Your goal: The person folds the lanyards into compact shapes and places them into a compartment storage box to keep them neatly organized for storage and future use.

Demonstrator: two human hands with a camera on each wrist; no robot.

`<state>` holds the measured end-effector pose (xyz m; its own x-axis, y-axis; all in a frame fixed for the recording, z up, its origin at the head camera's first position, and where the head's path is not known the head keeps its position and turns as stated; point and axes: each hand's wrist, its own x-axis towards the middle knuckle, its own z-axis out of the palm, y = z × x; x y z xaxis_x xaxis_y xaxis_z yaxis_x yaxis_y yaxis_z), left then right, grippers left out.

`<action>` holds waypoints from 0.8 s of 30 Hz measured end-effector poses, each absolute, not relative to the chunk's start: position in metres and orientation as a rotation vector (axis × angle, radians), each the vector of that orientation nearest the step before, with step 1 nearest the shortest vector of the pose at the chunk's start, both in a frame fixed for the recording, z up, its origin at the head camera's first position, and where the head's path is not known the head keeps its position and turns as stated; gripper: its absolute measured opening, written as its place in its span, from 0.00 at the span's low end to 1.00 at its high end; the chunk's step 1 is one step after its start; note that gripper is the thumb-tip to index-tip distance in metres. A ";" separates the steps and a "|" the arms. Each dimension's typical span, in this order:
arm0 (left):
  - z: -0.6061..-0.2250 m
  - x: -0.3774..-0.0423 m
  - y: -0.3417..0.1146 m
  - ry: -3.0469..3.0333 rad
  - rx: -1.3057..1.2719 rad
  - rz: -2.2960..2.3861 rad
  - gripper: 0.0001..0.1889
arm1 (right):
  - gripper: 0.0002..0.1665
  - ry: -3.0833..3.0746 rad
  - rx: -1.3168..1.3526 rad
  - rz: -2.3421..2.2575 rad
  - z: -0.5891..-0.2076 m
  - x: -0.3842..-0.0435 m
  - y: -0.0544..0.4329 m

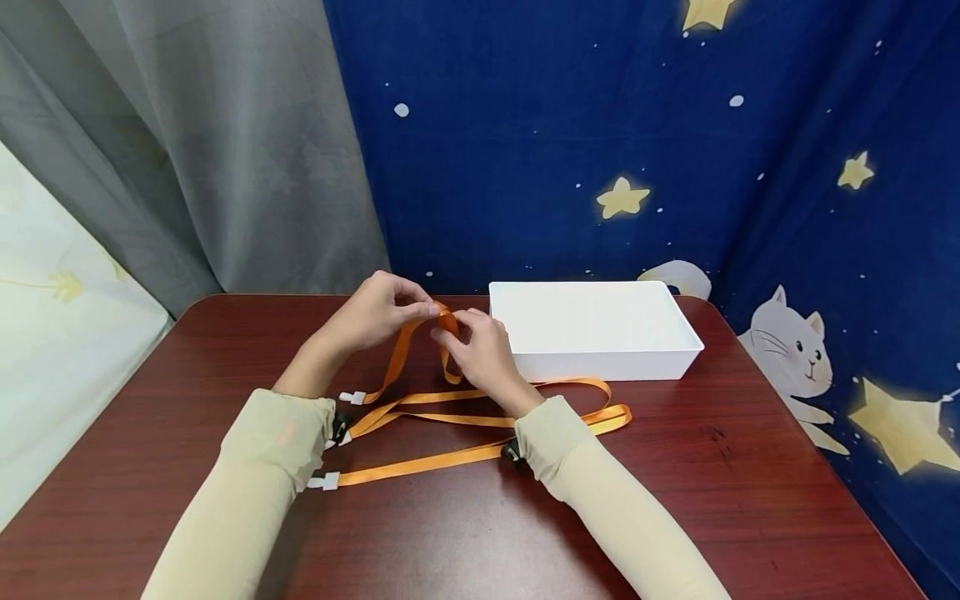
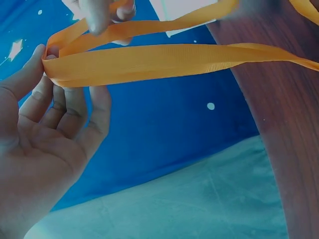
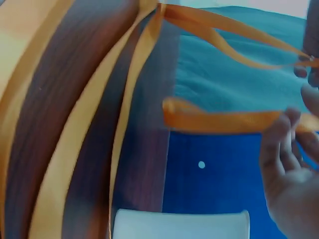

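Observation:
My left hand (image 1: 371,312) pinches a fold of an orange lanyard (image 1: 397,358) above the far part of the table. In the left wrist view the lanyard's flat strap (image 2: 144,64) loops at the thumb and fingertips. Close beside it, my right hand (image 1: 486,348) holds another part of the same lanyard between thumb and fingers, and a short loop (image 3: 214,122) hangs from there. The lanyard's white clip end (image 1: 352,398) rests on the table. Beneath the forearms lie more orange lanyards (image 1: 420,462), partly hidden by the right wrist.
A white rectangular box (image 1: 607,367) stands at the back of the table, just right of my right hand. White buckle ends (image 1: 328,481) lie near the left sleeve. The dark red wooden table (image 1: 750,500) meets blue and grey curtains (image 1: 262,167) behind.

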<state>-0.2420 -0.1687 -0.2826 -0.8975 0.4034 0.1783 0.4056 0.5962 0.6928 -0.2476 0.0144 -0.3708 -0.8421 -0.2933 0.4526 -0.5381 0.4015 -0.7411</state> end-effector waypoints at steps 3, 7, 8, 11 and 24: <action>-0.279 -0.241 -0.169 -2.804 -0.727 -1.227 0.10 | 0.14 -2.392 0.839 1.715 -0.364 -0.248 0.021; -0.275 -0.240 -0.169 -2.804 -0.746 -1.236 0.10 | 0.18 -2.366 0.946 1.955 -0.357 -0.249 0.028; -0.274 -0.240 -0.169 -2.805 -0.750 -1.240 0.10 | 0.19 -2.361 0.962 1.970 -0.355 -0.249 0.029; -0.271 -0.239 -0.167 -2.810 -0.766 -1.252 0.10 | 0.17 -2.363 1.001 1.940 -0.354 -0.253 0.033; -0.260 -0.234 -0.166 -2.840 -0.808 -1.179 0.11 | 0.05 -2.262 0.997 1.550 -0.350 -0.256 0.046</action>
